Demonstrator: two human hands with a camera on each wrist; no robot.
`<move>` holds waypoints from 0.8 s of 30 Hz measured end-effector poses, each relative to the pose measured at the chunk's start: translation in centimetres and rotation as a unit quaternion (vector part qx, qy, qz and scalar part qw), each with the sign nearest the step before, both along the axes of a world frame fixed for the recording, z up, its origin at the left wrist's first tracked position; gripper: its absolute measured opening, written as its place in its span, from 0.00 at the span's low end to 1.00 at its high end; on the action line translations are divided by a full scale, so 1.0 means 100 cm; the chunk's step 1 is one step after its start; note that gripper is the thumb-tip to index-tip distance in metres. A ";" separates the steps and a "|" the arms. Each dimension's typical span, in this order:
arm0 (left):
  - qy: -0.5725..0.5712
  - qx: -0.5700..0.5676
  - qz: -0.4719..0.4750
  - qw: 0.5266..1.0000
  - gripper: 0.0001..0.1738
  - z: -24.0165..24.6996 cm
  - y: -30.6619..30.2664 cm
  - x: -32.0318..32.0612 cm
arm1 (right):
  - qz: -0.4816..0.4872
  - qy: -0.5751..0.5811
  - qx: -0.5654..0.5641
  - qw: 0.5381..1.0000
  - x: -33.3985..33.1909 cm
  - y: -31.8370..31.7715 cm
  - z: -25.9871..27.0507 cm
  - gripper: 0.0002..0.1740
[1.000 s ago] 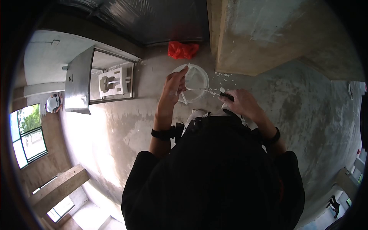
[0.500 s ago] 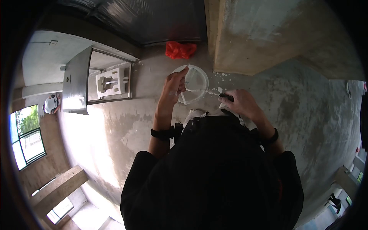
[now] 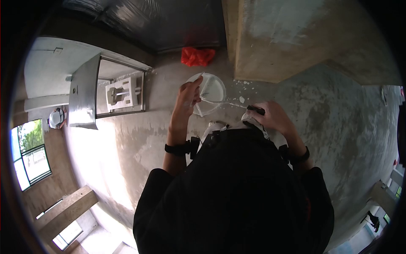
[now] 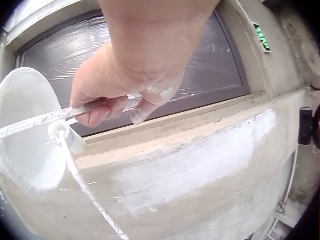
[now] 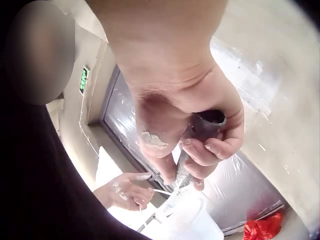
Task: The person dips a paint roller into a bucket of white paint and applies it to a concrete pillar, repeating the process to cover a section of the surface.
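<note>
My left hand (image 3: 188, 95) pinches a flat, white-smeared strip (image 4: 35, 122) over the white bucket (image 3: 224, 89). To the right of the bucket, my right hand (image 3: 272, 116) grips the black handle (image 5: 205, 127) of a slim tool. Its thin shaft (image 4: 85, 185) is coated in white paste and reaches leftward across the bucket. In the left wrist view the tool's far end overlaps the strip, near a white lump (image 4: 58, 129). Pale material shows inside the bucket. White smears mark both hands.
Crumpled red plastic (image 3: 198, 56) lies beyond the bucket, before a plastic-covered panel (image 3: 182, 25). White crumbs (image 3: 242, 100) dot the floor. At the right rises a concrete block (image 3: 292, 46). An open metal cabinet door (image 3: 83, 93) stands left, and a person in a white helmet (image 3: 56, 117) is far left.
The right hand has drawn slightly right, its tool now showing as a longer white line reaching the left hand's strip. The left hand and bucket sit slightly farther left in view.
</note>
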State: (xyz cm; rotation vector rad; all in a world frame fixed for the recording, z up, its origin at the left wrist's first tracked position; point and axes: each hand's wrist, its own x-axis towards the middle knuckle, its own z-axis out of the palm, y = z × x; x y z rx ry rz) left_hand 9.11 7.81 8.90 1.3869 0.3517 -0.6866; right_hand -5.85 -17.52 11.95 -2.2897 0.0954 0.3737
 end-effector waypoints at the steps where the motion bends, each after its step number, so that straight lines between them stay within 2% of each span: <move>1: -0.004 0.004 0.006 1.000 0.23 0.000 -0.001 0.000 | -0.018 -0.004 0.029 0.999 -0.002 -0.002 0.001 0.19; 5: -0.015 0.034 0.000 0.999 0.23 0.004 -0.004 -0.001 | -0.049 -0.022 0.045 0.998 -0.015 -0.017 -0.012 0.19; 7: -0.010 0.012 0.010 1.000 0.23 0.004 -0.003 0.000 | -0.056 0.040 0.003 0.998 -0.018 -0.026 -0.012 0.20; 11: -0.013 -0.005 0.004 1.000 0.23 0.003 -0.001 0.000 | -0.069 0.036 -0.005 0.997 -0.026 -0.036 -0.033 0.21; 13: -0.054 0.032 0.013 0.998 0.22 0.001 -0.003 -0.004 | -0.125 0.054 0.101 0.986 -0.029 -0.037 -0.040 0.22; 17: -0.062 0.035 0.011 0.997 0.22 -0.006 -0.005 -0.007 | -0.160 0.044 0.077 0.983 -0.020 -0.034 -0.031 0.23; 20: -0.064 0.031 0.006 0.997 0.22 -0.006 -0.002 -0.005 | -0.209 -0.038 0.025 0.977 -0.009 -0.031 -0.035 0.23; 22: -0.069 0.040 0.007 0.997 0.22 -0.005 -0.001 -0.005 | -0.271 -0.151 0.032 0.950 0.002 -0.033 -0.038 0.20; 23: -0.072 0.035 0.006 0.997 0.22 -0.005 -0.001 -0.005 | -0.271 -0.156 0.028 0.949 0.007 -0.037 -0.035 0.20; 24: -0.064 0.037 -0.002 0.997 0.22 -0.006 0.000 -0.004 | -0.293 -0.210 0.013 0.933 0.013 -0.041 -0.030 0.18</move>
